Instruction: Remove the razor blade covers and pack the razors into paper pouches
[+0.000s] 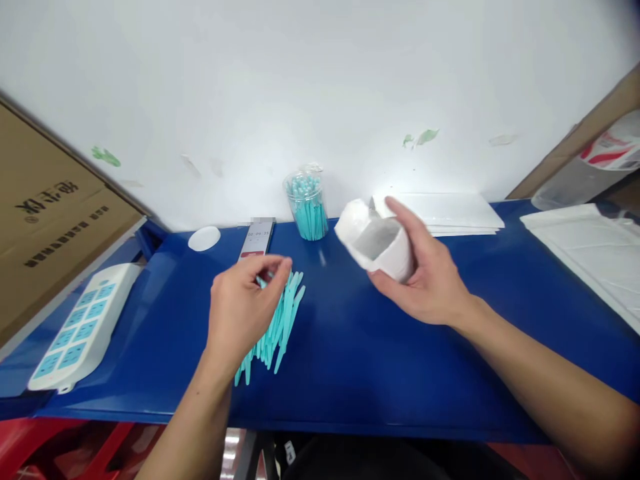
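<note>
My right hand [425,273] grips a white open-topped pouch [397,257], thumb on the near side and fingers on the far side. The pouch is tilted with its mouth toward the left, and its grey inside shows. My left hand [245,300] hovers over a loose pile of thin teal plastic sticks [280,333]. Its thumb and fingers are curled together in a pinch; anything between them is too small or hidden to make out. Behind the pile, a clear plastic cup [307,207] stands upright, full of similar teal sticks.
A phone [257,239] showing a timer lies behind my left hand, beside a white round disc [204,238]. White folded sheets [450,210] lie against the wall. A power strip [87,327] and cardboard box [55,207] are left; a white packet [590,247] is right.
</note>
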A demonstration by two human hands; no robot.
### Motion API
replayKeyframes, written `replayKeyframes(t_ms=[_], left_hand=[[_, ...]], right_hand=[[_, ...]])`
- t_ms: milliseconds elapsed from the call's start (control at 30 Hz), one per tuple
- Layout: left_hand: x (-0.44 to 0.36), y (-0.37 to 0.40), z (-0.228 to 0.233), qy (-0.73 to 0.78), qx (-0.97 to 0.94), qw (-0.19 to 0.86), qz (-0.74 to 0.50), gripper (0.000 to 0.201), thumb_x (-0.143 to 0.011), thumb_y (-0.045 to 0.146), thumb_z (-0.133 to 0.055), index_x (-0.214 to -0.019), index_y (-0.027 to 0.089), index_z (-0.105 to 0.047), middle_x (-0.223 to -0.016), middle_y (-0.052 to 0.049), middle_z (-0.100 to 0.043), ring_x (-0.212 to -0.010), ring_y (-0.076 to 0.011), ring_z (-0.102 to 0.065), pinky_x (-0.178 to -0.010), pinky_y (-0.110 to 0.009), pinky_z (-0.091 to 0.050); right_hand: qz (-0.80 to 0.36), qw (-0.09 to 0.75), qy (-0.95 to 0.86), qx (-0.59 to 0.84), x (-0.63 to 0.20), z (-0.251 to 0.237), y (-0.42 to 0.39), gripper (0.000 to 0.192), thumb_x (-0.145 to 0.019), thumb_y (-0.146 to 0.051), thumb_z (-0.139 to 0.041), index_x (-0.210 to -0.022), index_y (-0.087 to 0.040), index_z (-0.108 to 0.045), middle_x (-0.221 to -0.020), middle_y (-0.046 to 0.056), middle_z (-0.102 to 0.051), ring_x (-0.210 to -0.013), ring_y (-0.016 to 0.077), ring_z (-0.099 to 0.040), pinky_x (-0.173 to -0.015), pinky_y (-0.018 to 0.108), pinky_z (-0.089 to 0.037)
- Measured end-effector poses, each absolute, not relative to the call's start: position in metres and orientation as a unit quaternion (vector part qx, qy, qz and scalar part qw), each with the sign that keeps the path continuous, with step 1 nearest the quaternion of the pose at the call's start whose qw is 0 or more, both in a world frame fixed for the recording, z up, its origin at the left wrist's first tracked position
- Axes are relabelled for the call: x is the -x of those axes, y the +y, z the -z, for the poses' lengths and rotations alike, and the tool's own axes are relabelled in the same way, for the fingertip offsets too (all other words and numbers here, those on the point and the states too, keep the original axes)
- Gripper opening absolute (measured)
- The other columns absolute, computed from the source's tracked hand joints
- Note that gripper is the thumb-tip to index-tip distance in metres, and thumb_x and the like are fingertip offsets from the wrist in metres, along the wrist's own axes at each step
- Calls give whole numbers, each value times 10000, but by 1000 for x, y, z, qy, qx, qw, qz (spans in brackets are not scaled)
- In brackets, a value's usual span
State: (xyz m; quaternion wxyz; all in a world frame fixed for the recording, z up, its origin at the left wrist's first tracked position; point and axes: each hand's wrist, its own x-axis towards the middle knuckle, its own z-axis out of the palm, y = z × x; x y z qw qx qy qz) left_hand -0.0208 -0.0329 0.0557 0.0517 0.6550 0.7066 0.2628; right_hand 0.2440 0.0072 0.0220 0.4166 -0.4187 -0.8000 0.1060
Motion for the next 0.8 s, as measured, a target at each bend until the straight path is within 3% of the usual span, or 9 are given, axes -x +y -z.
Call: replayKeyframes(t_ms=[67, 133, 233, 333, 467, 567, 667, 800], left_hand=[[29, -34, -49, 731, -661, 50, -160, 362, -927, 577, -665, -806, 274, -822, -768, -40, -786, -700, -267, -712, -639, -347, -508], [29, -35, -41, 739, -664, 55, -101, 323, -863, 553, -726, -757, 265, -828, -723, -68, -782, -704, -318, -724, -606, -352, -480], [23, -34, -31, 749, -660, 52, -40, 281, -857, 491, -718, -834, 247, -855, -834, -119, -821, -812, -382, -754, -643, -384, -498], [18, -28, -26, 757, -651, 54, -13, 268, -875, 429, -674, -895, 240, -863, -896, -133, -834, -853, -383, -762, -681, -395, -514], [18, -19, -23, 764, -641, 67, -25, 202, -828, 332, -694, -833, 210, -854, -821, -133, -820, -812, -371, -754, -673, -386, -511], [24, -22, -30, 765, -634, 80, -83, 138, -789, 263, -712, -701, 221, -809, -719, -88, -788, -742, -327, -737, -656, -366, -502], [30, -34, -43, 768, -608, 85, -183, 228, -917, 390, -654, -831, 239, -802, -709, -32, -761, -651, -229, -702, -621, -316, -514], [8, -46, -47, 652, -502, 100, -560, 287, -988, 487, -660, -1030, 220, -756, -726, 11, -705, -647, -151, -666, -655, -266, -553]], right_hand=[[-80, 457, -777, 426, -249, -27, 6, 923, -909, -383, -697, -1683, -280, -205, -1581, 136, -538, -1344, 395, -613, -1096, 578, -536], [-71, 454, -784, 417, -253, -30, 5, 928, -898, -370, -709, -1680, -283, -218, -1607, 131, -512, -1386, 403, -582, -1115, 578, -522], [-103, 363, -836, 398, -253, -29, 5, 934, -870, -320, -708, -1674, -313, -232, -1576, 124, -545, -1404, 412, -566, -1103, 601, -525], [-136, 267, -875, 380, -249, -20, 5, 981, -840, -285, -709, -1681, -323, -206, -1529, 136, -570, -1370, 414, -576, -1050, 607, -550], [-157, 230, -888, 367, -245, -5, 4, 1002, -840, -253, -685, -1689, -301, -157, -1532, 158, -550, -1357, 411, -562, -1032, 605, -547], [-167, 232, -886, 366, -246, 2, 6, 1010, -852, -249, -678, -1693, -310, -122, -1508, 159, -555, -1331, 403, -566, -1026, 604, -544], [-174, 244, -882, 365, -247, 7, 8, 1043, -852, -242, -687, -1698, -333, -84, -1452, 143, -581, -1306, 395, -571, -1030, 608, -536], [-177, 282, -874, 353, -245, 11, 8, 1085, -848, -216, -693, -1703, -352, -39, -1426, 134, -591, -1285, 388, -583, -1043, 631, -517]])
